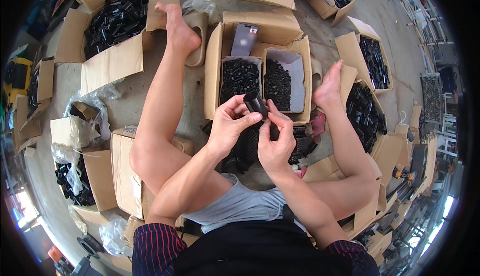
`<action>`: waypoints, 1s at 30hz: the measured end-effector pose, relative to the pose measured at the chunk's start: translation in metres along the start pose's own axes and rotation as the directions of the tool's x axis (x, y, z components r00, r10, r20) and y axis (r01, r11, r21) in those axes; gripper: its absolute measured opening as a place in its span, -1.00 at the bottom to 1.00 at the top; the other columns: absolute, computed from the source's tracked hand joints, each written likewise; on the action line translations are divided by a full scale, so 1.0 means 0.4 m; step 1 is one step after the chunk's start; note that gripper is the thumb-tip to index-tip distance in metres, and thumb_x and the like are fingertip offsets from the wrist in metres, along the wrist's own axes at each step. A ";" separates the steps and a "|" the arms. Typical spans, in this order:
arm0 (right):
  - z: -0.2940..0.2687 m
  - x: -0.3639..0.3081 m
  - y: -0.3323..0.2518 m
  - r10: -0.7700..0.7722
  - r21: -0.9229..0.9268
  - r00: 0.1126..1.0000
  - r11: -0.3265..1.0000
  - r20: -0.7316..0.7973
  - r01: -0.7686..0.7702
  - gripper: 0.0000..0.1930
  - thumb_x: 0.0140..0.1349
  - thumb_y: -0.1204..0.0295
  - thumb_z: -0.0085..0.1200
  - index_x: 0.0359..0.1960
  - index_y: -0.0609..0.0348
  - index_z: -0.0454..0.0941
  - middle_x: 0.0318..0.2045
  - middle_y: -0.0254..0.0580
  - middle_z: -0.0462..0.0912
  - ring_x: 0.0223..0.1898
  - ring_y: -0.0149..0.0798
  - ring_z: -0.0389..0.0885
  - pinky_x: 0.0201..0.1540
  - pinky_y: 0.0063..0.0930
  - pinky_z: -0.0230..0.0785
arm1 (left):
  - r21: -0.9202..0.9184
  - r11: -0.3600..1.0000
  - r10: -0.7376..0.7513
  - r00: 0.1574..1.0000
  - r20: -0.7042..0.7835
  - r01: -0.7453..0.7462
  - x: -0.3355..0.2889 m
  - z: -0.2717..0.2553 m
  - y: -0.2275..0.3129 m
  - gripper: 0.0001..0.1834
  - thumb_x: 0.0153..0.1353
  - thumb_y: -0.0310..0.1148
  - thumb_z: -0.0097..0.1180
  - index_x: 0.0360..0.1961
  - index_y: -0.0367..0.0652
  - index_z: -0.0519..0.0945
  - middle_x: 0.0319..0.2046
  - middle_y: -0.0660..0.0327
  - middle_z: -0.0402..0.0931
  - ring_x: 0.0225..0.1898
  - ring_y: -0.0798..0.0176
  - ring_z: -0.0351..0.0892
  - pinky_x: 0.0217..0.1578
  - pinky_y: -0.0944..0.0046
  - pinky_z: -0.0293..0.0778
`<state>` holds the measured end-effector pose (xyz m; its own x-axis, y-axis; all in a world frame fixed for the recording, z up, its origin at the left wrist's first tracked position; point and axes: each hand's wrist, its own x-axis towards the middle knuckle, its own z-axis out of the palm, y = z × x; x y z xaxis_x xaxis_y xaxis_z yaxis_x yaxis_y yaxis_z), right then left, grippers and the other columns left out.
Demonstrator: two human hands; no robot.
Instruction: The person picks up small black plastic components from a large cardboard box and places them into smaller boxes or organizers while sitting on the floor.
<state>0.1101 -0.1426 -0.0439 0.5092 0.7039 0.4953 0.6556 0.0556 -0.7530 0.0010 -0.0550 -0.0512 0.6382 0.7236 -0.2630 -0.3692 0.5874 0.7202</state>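
A short black plastic tube point(255, 104) is held up in front of me, its open end tilted up and to the left. My left hand point(231, 127) is closed around it, thumb along the near side. At the tube's lower right end, the fingers of my right hand point(278, 137) pinch together; whether they also hold a small part is hidden. Just beyond my hands stands an open cardboard box point(212, 73). Inside it, small black parts fill a left bin point(241, 76) and part of a right bin point(278, 83). Stacked black tubes point(243, 148) lie below my hands, between my legs.
A phone point(244, 38) leans inside the box. Cartons of black tubes surround me, such as one at far left point(112, 56) and one at right point(365, 113). Clear plastic bags point(85, 126) lie left, sandals point(198, 38) by my feet, a reddish glove point(317, 123) beside the box.
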 end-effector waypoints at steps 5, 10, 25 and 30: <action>-0.003 0.007 -0.014 -0.038 -0.038 0.997 0.998 0.072 0.041 -0.82 0.22 0.72 0.19 -0.17 0.31 0.51 0.01 0.19 0.67 -0.01 0.09 0.69 0.06 -0.16 0.56 | 0.031 0.999 0.010 1.000 -0.028 -0.009 0.001 -0.005 0.003 -0.68 0.24 -0.58 0.31 0.02 -0.23 0.59 0.02 0.11 0.68 0.03 0.35 0.65 0.14 0.28 0.54; -0.002 0.007 -0.016 -0.036 -0.012 0.996 0.999 0.076 0.037 -0.83 0.23 0.69 0.22 -0.18 0.31 0.52 0.01 0.17 0.68 0.00 0.08 0.69 0.06 -0.18 0.56 | 0.058 0.997 0.050 0.998 -0.048 -0.047 -0.003 -0.001 0.006 -0.67 0.24 -0.58 0.31 0.03 -0.25 0.58 0.01 0.09 0.68 0.01 0.36 0.65 0.15 0.28 0.53; 0.072 0.025 0.009 -0.176 0.003 0.983 0.984 -0.046 0.177 -0.77 0.16 0.81 0.17 -0.20 0.30 0.52 -0.05 0.15 0.72 -0.01 0.04 0.71 0.04 -0.22 0.62 | 0.075 0.983 0.182 0.964 -0.195 -0.170 -0.016 0.015 0.026 -0.71 0.22 -0.60 0.33 -0.03 -0.27 0.61 -0.13 0.19 0.71 -0.17 0.50 0.62 -0.02 0.42 0.56; 0.086 0.023 -0.003 -0.136 0.055 0.991 0.989 -0.016 0.137 -0.83 0.28 0.76 0.13 -0.15 0.32 0.47 -0.03 0.18 0.67 0.04 0.00 0.71 0.10 -0.22 0.60 | 0.051 0.983 0.185 0.961 -0.205 -0.178 -0.014 0.007 0.031 -0.68 0.21 -0.59 0.34 0.00 -0.28 0.61 -0.15 0.21 0.71 -0.13 0.46 0.64 -0.02 0.40 0.55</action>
<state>0.0949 -0.1117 -0.0533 0.4242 0.6781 0.6002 0.6877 0.1900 -0.7007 -0.0052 -0.0530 -0.0389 0.4064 0.8784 -0.2516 -0.4417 0.4299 0.7875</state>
